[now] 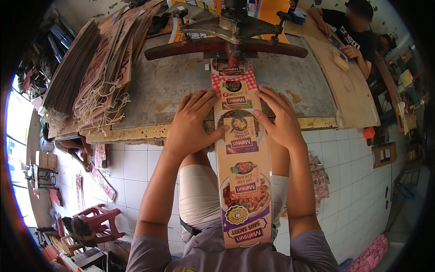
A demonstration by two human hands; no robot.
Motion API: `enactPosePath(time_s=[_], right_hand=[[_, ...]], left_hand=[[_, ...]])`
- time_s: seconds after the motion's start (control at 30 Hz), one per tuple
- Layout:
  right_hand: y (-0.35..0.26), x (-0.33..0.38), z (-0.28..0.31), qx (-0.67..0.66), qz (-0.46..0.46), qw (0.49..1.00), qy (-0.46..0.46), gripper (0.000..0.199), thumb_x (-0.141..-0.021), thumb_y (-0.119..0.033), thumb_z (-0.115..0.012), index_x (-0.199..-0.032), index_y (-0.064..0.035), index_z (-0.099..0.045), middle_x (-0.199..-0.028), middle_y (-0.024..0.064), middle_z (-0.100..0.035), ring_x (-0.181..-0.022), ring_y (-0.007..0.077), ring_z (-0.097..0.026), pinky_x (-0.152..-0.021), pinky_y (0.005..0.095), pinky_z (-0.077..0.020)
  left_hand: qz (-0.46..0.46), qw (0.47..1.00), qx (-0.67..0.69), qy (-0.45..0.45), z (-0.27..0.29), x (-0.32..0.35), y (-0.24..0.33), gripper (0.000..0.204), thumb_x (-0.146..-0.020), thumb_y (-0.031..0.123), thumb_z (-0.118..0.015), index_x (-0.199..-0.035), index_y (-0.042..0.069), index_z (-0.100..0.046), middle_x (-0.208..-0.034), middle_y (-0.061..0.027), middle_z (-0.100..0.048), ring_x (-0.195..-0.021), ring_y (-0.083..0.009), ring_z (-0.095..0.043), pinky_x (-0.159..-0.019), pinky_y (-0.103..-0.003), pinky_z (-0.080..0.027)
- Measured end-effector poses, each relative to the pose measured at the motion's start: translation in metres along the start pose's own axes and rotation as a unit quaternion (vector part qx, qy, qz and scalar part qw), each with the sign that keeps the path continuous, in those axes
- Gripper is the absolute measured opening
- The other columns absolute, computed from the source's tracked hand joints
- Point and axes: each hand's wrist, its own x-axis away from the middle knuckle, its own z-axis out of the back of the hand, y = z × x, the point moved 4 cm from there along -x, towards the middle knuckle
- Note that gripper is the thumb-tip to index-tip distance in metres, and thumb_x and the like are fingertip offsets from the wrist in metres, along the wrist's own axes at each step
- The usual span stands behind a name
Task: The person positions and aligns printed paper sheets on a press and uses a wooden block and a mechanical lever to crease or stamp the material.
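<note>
Fingers [207,97] of your left hand [191,122] and right hand [282,119] rested loosely spread, one hand at each long edge, both thumbs on the printed face; no pinch seen. One long, glossy strip [244,157] ran from near the press across the bench [156,88] edge, then over your lap. One bench: scuffed grey top, chipped yellowish front edge. One dark metal press [231,31], one long red bar. Left: two stacks of flat panels [102,86], pale string loops dangling. Below: one reddish stool [97,224], smooth white floor tiles [145,170].
</note>
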Motion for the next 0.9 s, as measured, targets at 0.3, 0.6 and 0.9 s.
enactPosePath(time_s=[0.3, 0.6, 0.9], right_hand=[[0.0021, 0.0007, -0.0017, 0.002, -0.001, 1.000, 0.000, 0.053, -0.104, -0.032, -0.076, -0.149, -0.0068, -0.066, -0.162, 0.0129, -0.060, -0.157, 0.0315, -0.049, -0.130, 0.0553, -0.0358], [0.0023, 0.0005, -0.0019, 0.001, 0.003, 1.000, -0.001, 0.055, -0.103, -0.032, -0.077, -0.149, -0.0055, -0.065, -0.162, 0.0130, -0.060, -0.157, 0.0311, -0.049, -0.130, 0.0553, -0.0361], [0.0006, 0.0012, -0.0005, 0.004, 0.005, 1.000, 0.000, 0.057, -0.102, -0.033, -0.078, -0.150, -0.0054, -0.065, -0.162, 0.0132, -0.059, -0.157, 0.0308, -0.049, -0.129, 0.0550, -0.0368]], left_hand=[[-0.001, 1.000, -0.004, 0.000, -0.0009, -0.0002, -0.0002, 0.077, -0.088, 0.045, -0.085, -0.150, 0.003, -0.065, -0.157, -0.0143, -0.064, -0.154, -0.0358, -0.052, -0.130, -0.059, -0.036], [0.001, 1.000, -0.003, 0.001, -0.0005, -0.0002, -0.0001, 0.077, -0.088, 0.045, -0.085, -0.149, 0.002, -0.065, -0.157, -0.0145, -0.064, -0.153, -0.0355, -0.053, -0.129, -0.059, -0.036], [-0.004, 1.000, 0.002, 0.002, 0.0005, -0.0005, 0.0006, 0.076, -0.088, 0.043, -0.086, -0.148, 0.001, -0.066, -0.157, -0.0159, -0.064, -0.153, -0.0364, -0.054, -0.130, -0.058, -0.036]])
